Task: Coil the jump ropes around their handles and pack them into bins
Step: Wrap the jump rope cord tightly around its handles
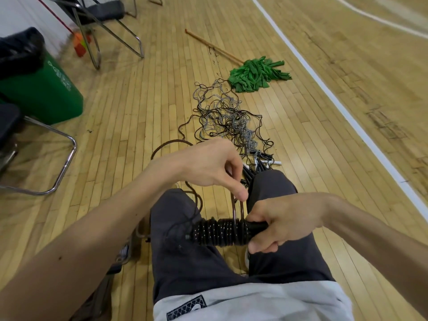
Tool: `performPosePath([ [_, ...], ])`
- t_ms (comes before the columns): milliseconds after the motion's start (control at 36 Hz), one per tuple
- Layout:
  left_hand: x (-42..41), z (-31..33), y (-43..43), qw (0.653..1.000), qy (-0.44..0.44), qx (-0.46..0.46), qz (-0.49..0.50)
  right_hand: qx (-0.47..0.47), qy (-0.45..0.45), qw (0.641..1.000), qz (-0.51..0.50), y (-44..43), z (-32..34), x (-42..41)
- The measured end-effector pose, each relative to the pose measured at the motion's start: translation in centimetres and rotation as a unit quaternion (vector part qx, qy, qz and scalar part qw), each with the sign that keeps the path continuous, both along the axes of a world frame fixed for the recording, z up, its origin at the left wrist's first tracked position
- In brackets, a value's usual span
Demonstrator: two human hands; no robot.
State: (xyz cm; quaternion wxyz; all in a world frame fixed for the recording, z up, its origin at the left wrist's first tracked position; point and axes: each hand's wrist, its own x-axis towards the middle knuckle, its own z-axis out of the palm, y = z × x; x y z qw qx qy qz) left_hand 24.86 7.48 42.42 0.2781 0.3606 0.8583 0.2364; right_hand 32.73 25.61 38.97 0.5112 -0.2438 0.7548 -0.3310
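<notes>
My right hand (281, 222) grips the end of a pair of black handles, and a dark jump rope is coiled tightly round them (218, 231) above my lap. Just above the coil, my left hand (208, 166) pinches the loose dark rope (236, 208) between thumb and fingers. That rope loops down beside my left knee and out onto the floor (171, 142). A tangled pile of grey and dark jump ropes (228, 117) lies ahead on the wooden floor, with several black and white handles (261, 164) at its near end.
A green bin (44, 93) lined with a black bag stands at the left. Metal-framed chairs (97, 26) stand behind it, and another chair frame (58, 158) is close on my left. A green mop (254, 74) lies beyond the rope pile. A white court line (335, 100) runs along the right.
</notes>
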Motion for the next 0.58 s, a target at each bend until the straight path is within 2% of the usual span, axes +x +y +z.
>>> performPosePath([
  [139, -0.3, -1.0, -0.6, 0.987, -0.117, 0.101, 0.038, -0.089, -0.025, 0.996, -0.004, 0.5, 0.9, 0.2],
  [278, -0.1, -3.0, -1.2, 0.97, -0.159, 0.166, 0.075, -0.175, -0.053, 0.982, -0.034, 0.3, 0.9, 0.4],
  [333, 0.2, -2.6, -0.6, 0.97, -0.169, 0.15, 0.091, -0.205, -0.062, 0.975, -0.054, 0.3, 0.8, 0.5],
  [389, -1.2, -6.5, -2.2, 0.968, -0.177, 0.123, 0.131, -0.228, -0.066, 0.967, -0.087, 0.4, 0.6, 0.5],
  [417, -3.5, -11.5, -4.7, 0.959, -0.199, 0.116, 0.163, -0.239, -0.066, 0.963, -0.102, 0.5, 0.6, 0.5],
  [444, -4.8, -15.4, -6.5, 0.951, -0.224, 0.09, 0.194, -0.25, -0.06, 0.959, -0.114, 0.5, 0.5, 0.5],
  [472, -5.5, -18.0, -7.5, 0.928, -0.277, 0.069, 0.239, -0.26, -0.052, 0.956, -0.127, 0.5, 0.4, 0.4],
  [500, -5.1, -18.0, -7.8, 0.913, -0.304, 0.067, 0.262, -0.264, -0.043, 0.953, -0.142, 0.5, 0.4, 0.3],
  [528, -3.5, -15.5, -7.1, 0.907, -0.291, 0.076, 0.293, -0.266, -0.034, 0.95, -0.16, 0.5, 0.3, 0.2],
  [556, -1.8, -12.8, -5.7, 0.907, -0.286, 0.104, 0.291, -0.266, -0.027, 0.947, -0.179, 0.6, 0.1, 0.1],
  [583, -0.4, -10.5, -4.2, 0.923, -0.256, 0.111, 0.264, -0.267, -0.022, 0.943, -0.196, 0.6, 0.0, -0.1],
])
